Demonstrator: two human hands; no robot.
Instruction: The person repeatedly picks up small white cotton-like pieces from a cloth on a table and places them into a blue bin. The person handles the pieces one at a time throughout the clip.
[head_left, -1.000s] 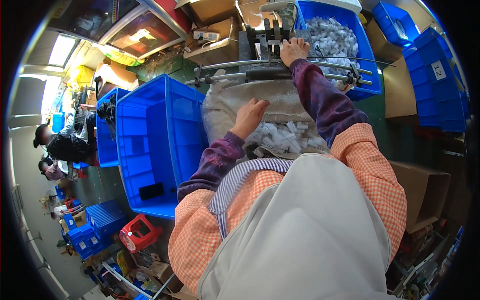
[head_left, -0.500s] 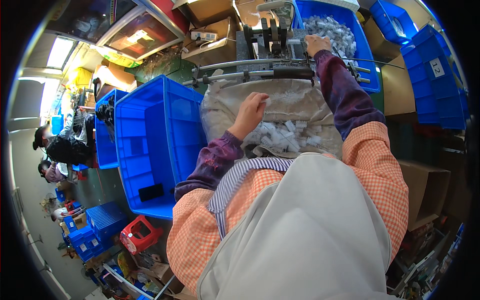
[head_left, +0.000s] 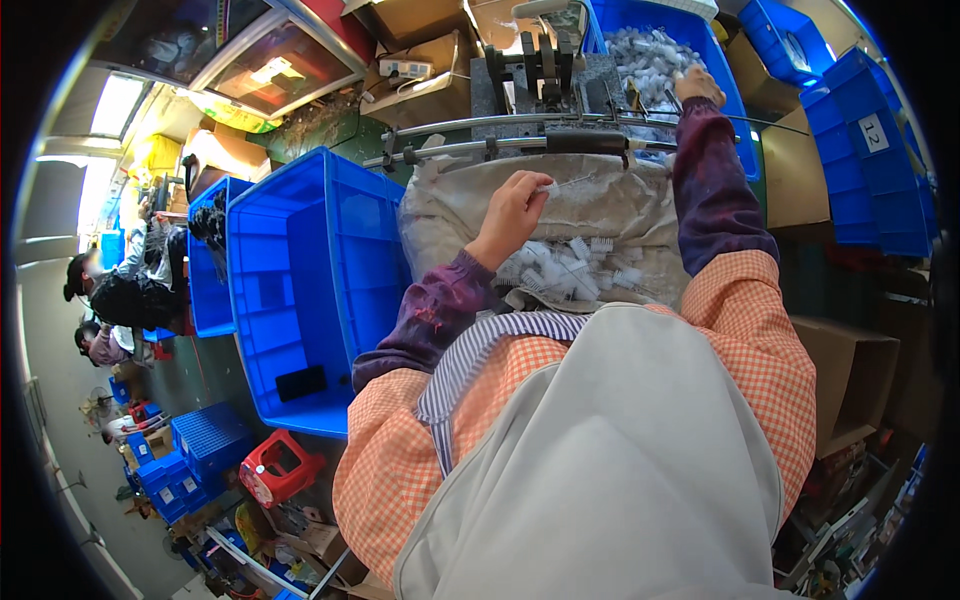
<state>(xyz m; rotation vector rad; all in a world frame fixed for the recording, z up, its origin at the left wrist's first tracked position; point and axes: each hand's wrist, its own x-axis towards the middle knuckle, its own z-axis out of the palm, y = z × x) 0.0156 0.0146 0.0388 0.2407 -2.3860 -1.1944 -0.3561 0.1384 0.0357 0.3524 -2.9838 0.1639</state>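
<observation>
My left hand point(head_left: 508, 218) is over the beige cloth point(head_left: 445, 205), its fingers pinched on a small whitish plastic piece point(head_left: 549, 188) at the tips. Just below it, a pile of clear, comb-like plastic pieces point(head_left: 565, 270) lies in a hollow of the cloth. My right hand point(head_left: 698, 86) reaches to the right side of a blue bin point(head_left: 735, 95) filled with similar whitish pieces point(head_left: 640, 65). Its fingers are small and partly hidden, so what they hold cannot be seen. Between the hands stands a dark metal machine point(head_left: 545, 75) with upright black blocks.
Metal rods point(head_left: 460, 150) run across the front of the machine. A large blue crate point(head_left: 290, 290) stands at my left with a dark flat object point(head_left: 301, 383) in it. Cardboard boxes point(head_left: 845, 385) and stacked blue crates point(head_left: 870, 150) are on the right. A red stool point(head_left: 282, 468) stands lower left.
My right hand has moved right, from the machine's right edge to the far side of the bin of pieces. My left hand has shifted slightly right and up, still pinched.
</observation>
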